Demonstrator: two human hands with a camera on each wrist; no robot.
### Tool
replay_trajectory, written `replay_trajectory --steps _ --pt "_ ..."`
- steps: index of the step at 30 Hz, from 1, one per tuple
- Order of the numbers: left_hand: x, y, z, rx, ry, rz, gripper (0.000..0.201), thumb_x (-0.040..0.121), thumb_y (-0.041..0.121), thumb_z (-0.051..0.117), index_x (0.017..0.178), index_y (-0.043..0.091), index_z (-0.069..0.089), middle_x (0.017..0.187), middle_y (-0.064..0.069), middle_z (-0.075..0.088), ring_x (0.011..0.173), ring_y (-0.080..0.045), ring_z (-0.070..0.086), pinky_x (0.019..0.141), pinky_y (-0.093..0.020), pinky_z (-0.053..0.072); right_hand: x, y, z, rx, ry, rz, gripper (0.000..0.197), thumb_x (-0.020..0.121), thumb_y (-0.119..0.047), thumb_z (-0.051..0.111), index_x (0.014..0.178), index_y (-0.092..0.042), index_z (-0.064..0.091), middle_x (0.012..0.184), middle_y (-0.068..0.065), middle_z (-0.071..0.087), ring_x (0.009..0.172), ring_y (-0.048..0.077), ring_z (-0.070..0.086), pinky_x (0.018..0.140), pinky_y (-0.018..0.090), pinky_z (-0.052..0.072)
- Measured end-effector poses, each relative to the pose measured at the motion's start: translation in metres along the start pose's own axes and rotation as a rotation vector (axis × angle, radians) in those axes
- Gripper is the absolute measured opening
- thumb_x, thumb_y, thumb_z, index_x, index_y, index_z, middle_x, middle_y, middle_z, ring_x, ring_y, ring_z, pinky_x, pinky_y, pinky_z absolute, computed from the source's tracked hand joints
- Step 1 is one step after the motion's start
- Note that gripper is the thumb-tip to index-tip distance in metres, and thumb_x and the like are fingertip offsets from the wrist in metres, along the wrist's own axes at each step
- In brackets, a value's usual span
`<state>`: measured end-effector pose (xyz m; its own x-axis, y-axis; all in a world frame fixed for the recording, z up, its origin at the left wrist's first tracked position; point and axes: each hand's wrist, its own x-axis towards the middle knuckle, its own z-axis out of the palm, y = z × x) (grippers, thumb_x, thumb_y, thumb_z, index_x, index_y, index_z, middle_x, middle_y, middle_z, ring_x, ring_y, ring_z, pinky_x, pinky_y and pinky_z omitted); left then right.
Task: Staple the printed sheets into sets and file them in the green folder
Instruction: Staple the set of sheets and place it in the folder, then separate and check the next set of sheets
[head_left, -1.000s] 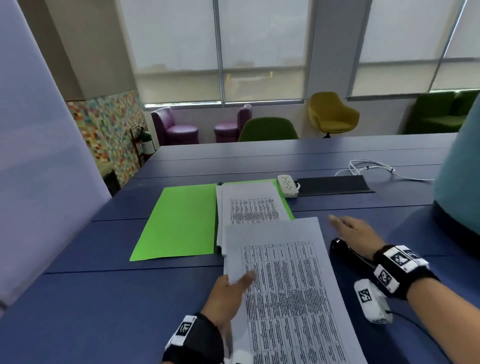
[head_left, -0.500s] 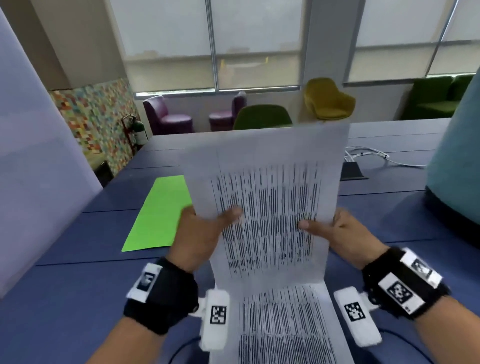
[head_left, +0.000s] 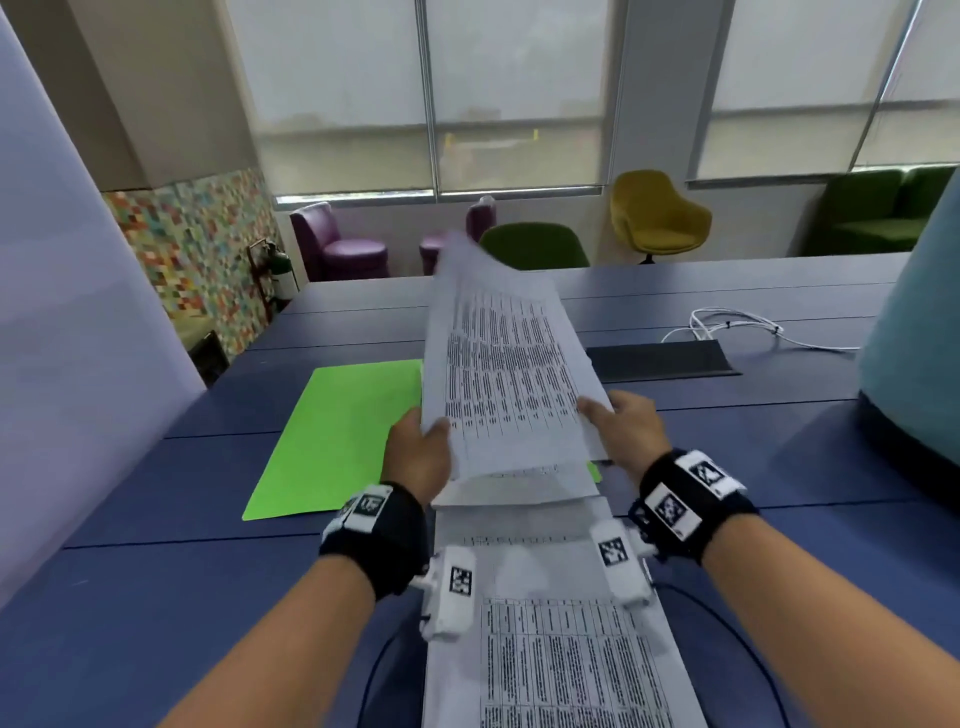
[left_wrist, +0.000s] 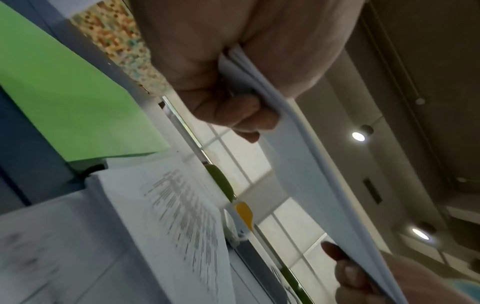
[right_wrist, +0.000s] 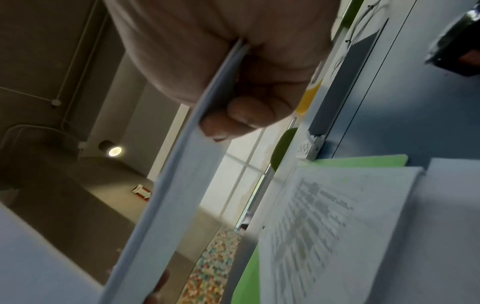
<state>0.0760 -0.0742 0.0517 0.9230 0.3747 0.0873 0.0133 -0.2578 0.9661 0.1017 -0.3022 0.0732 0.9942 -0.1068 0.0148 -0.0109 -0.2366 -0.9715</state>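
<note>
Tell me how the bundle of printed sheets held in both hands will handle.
Probably floppy: the printed sheets bow and the far corner curls while the left hand and right hand pinch the near corners. Likely light, since thumb-and-finger pinches carry them. Loose pages may fan apart; their edges look separated in the left wrist view.

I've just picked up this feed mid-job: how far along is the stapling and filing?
Looks early. One printed set already lies on the open green folder; whether it is stapled cannot be told. In hand: the left hand and right hand each grip a side of a lifted bundle of sheets. Left: more printed sheets lie on the table.
</note>
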Motion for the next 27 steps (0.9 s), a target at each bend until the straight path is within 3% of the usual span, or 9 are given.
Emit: replay_trajectory --steps 3,5,7,11,15,17,19,23,27 --pt "0.026 -0.004 -0.006 0.084 0.048 -0.105 0.043 0.093 0.024 0.06 0.131 0.004 0.051 0.121 -0.016 0.065 0.109 -0.031 0.063 0.098 -0.04 0.049 0.016 0.0 -0.001 -0.015 0.07 0.068 0.035 0.093 -0.041 0.066 0.086 -0.007 0.063 0.076 0.005 0.061 0.06 0.018 0.057 0.045 0.016 0.051" --pt "0.027 -0.016 -0.017 0.181 0.023 -0.178 0.064 0.091 0.031 0.064 0.144 0.007 0.036 0.133 -0.015 0.059 0.119 -0.031 0.057 0.104 -0.04 0.044 0.017 0.016 -0.005 -0.135 0.069 0.149 0.051 0.085 -0.049 0.07 0.11 -0.006 0.06 0.095 0.007 0.064 0.082 0.026 0.067 0.074 0.039 0.062" --pt "0.015 -0.031 -0.029 0.351 0.019 -0.124 0.054 0.089 0.029 0.066 0.136 0.01 0.047 0.131 -0.011 0.06 0.116 -0.029 0.059 0.1 -0.036 0.046 0.008 0.038 -0.007 -0.332 0.032 0.151 0.056 0.084 -0.045 0.073 0.123 -0.01 0.054 0.11 0.007 0.063 0.1 0.032 0.065 0.09 0.05 0.055" --pt "-0.026 -0.045 -0.039 0.533 -0.245 0.031 0.015 0.085 0.031 0.072 0.096 0.02 0.071 0.097 0.003 0.073 0.094 -0.019 0.069 0.082 -0.025 0.051 -0.037 0.064 0.01 -0.461 -0.255 0.034 0.027 0.085 -0.04 0.074 0.094 -0.017 0.063 0.084 -0.003 0.066 0.073 0.013 0.063 0.066 0.028 0.05" --pt "-0.059 -0.046 -0.031 0.795 -0.577 0.004 0.07 0.069 0.053 0.079 0.13 0.028 0.056 0.13 0.009 0.056 0.113 -0.009 0.054 0.101 -0.03 0.045 -0.068 0.079 0.031 -0.486 -0.456 0.006 0.021 0.083 -0.037 0.077 0.082 -0.02 0.064 0.068 -0.009 0.059 0.057 0.004 0.053 0.053 0.017 0.04" --pt "-0.065 -0.047 -0.026 0.974 -0.605 0.026 0.088 0.062 0.062 0.079 0.138 0.033 0.046 0.143 0.009 0.043 0.131 -0.015 0.041 0.11 -0.042 0.037 -0.07 0.083 0.032 -0.471 -0.435 -0.007 0.019 0.084 -0.035 0.076 0.087 -0.021 0.064 0.068 -0.009 0.057 0.053 0.002 0.051 0.05 0.015 0.04" --pt "-0.066 -0.045 -0.024 1.047 -0.609 0.024 0.09 0.056 0.066 0.079 0.134 0.035 0.047 0.142 0.009 0.042 0.13 -0.018 0.041 0.109 -0.046 0.038 -0.07 0.085 0.03 -0.4 -0.425 0.014 0.019 0.085 -0.031 0.076 0.093 -0.018 0.065 0.069 -0.006 0.056 0.047 0.001 0.05 0.045 0.015 0.041" --pt "-0.063 -0.04 -0.021 1.059 -0.607 -0.023 0.086 0.051 0.065 0.083 0.122 0.029 0.052 0.129 0.006 0.054 0.115 -0.018 0.052 0.099 -0.039 0.047 -0.071 0.085 0.028 -0.317 -0.423 0.036 0.021 0.085 -0.026 0.077 0.097 -0.014 0.065 0.071 -0.003 0.055 0.042 -0.002 0.049 0.045 0.017 0.043" --pt "-0.065 -0.042 -0.019 1.036 -0.585 -0.053 0.094 0.056 0.062 0.083 0.134 0.021 0.05 0.137 0.002 0.051 0.124 -0.02 0.05 0.104 -0.036 0.043 -0.073 0.085 0.029 -0.364 -0.386 0.016 0.023 0.083 -0.028 0.078 0.099 -0.016 0.066 0.074 -0.005 0.058 0.053 0.0 0.053 0.048 0.007 0.041"
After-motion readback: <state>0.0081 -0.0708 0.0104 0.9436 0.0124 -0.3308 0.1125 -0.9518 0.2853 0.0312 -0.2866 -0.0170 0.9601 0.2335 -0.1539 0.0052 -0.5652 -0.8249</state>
